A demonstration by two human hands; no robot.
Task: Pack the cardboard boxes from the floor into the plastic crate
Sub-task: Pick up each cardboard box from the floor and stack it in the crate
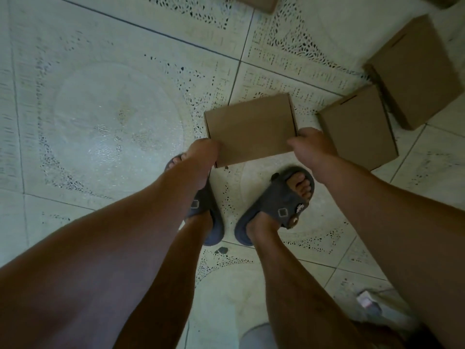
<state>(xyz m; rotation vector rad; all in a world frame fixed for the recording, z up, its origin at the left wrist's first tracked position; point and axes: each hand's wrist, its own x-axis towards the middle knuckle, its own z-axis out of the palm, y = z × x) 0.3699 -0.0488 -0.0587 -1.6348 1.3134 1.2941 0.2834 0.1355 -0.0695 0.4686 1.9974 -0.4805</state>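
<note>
A box [249, 129] was held by its near corners, just ahead of the slippers [276, 205]. The left hand [203, 152] was wrapped round the left corner with its fingertips hidden, and the right hand [312, 144] was curled over the right corner, thumb laid on top. Whether the box was touching the floor [100, 122] could not be told. A second box [357, 127] was seen just to its right on the tiles, with a third box [415, 69] pressed against it beyond.
</note>
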